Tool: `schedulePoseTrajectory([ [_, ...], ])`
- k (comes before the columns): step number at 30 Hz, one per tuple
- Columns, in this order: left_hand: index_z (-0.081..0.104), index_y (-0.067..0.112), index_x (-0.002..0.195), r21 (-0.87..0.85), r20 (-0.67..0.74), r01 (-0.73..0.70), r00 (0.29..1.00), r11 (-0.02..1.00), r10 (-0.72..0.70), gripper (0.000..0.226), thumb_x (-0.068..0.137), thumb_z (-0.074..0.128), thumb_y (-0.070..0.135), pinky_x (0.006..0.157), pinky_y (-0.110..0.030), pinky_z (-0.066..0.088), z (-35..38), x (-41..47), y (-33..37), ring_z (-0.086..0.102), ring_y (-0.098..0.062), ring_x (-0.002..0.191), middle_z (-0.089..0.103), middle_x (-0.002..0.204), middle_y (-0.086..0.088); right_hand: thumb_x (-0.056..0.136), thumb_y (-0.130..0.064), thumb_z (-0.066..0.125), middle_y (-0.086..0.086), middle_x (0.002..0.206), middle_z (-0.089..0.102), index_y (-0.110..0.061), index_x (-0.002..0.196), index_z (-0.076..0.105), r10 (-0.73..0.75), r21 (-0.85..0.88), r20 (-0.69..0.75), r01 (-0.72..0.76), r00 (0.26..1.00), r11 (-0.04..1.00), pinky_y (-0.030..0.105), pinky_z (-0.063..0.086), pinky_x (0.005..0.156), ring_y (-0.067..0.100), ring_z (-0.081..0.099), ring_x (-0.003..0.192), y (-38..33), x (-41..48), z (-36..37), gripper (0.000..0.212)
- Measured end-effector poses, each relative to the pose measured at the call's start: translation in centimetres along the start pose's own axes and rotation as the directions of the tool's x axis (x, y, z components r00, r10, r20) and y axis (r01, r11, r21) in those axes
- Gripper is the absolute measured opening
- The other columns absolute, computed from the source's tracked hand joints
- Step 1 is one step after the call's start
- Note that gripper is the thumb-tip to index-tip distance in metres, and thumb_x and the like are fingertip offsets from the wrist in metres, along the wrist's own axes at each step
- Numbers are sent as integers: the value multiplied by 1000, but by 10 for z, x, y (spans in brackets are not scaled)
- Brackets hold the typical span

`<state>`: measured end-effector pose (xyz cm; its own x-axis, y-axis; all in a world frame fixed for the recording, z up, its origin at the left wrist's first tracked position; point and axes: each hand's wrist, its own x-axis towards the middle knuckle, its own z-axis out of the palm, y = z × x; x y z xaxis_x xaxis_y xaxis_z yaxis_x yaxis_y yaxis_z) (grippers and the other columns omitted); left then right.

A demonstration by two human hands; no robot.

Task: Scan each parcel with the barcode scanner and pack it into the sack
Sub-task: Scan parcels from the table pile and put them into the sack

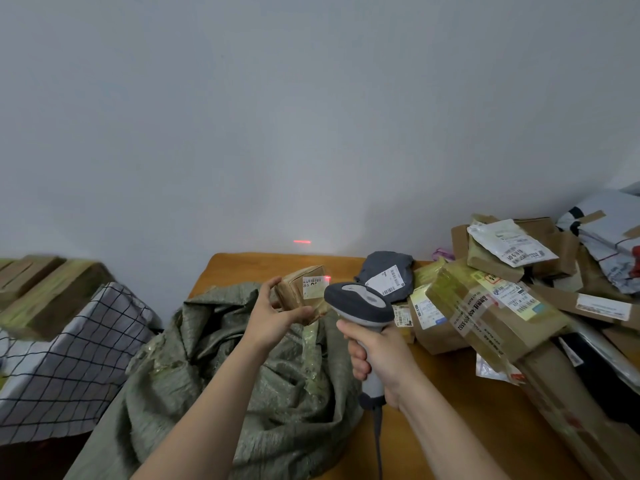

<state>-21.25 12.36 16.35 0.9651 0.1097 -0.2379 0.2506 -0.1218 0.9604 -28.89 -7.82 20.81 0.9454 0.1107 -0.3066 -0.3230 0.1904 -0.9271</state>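
Wooden table (460,386): hands grip taped cardboard parcel (301,292), curved scanner (360,306).

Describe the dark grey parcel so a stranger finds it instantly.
Start at the wooden table and the heap of brown cardboard parcels on its right. At the heap's left edge, beyond the scanner, lies the grey parcel: the only dark bag, white-labelled.

The sack (242,368) is dull olive-green with a fine woven grain. The small parcel (298,292) is tan with a white label; the scanner (360,303) pale grey, its head darker. At nine o'clock a cloth (69,358) is white with a thin black grid. The table (450,386) is orange-brown; a red line (302,241) marks the grey-white wall (311,116).
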Motion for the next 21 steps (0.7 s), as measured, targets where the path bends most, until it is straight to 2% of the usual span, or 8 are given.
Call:
schedulePoseTrajectory([
  [5,42,42,145,-12,-2,-14,1000,1000,14,100,64,99,29,102,-50,54,-2,2,-2,65,-26,114,63,120,-2,93,-20,73,3,52,40,-14,72,63,-27,-30,19,28,999,999,27,33,46,15,35,43,-2,-3,3,24],
  [8,43,39,146,-11,-8,-27,1000,1000,27,96,68,97,24,103,-47,54,-4,4,-4,65,-25,115,63,123,-5,93,-21,73,3,52,41,-20,62,63,-20,-50,22,21,1000,999,27,34,46,16,35,43,-2,-3,4,33],
  [13,41,36,145,-5,-4,-31,1000,1000,31,92,72,95,19,89,-34,52,-6,6,-3,63,-13,107,61,113,3,94,-20,72,4,53,41,-19,61,61,-1,-30,6,1,1000,1000,25,35,44,15,36,43,-1,-1,9,35],
  [18,41,36,148,6,-4,-18,1000,1000,18,96,70,96,22,96,-38,53,-9,12,-9,62,-21,115,62,117,0,94,-20,72,3,52,41,-17,64,61,7,-27,-3,-7,1000,1000,26,35,44,15,36,43,0,3,12,32],
  [21,41,36,148,35,-7,-2,1000,999,2,97,69,97,25,102,-44,52,-12,16,-13,62,-21,115,61,117,2,93,-21,72,3,52,42,-8,75,68,2,-34,-12,-2,1000,999,25,35,44,15,37,42,1,6,15,23],
])
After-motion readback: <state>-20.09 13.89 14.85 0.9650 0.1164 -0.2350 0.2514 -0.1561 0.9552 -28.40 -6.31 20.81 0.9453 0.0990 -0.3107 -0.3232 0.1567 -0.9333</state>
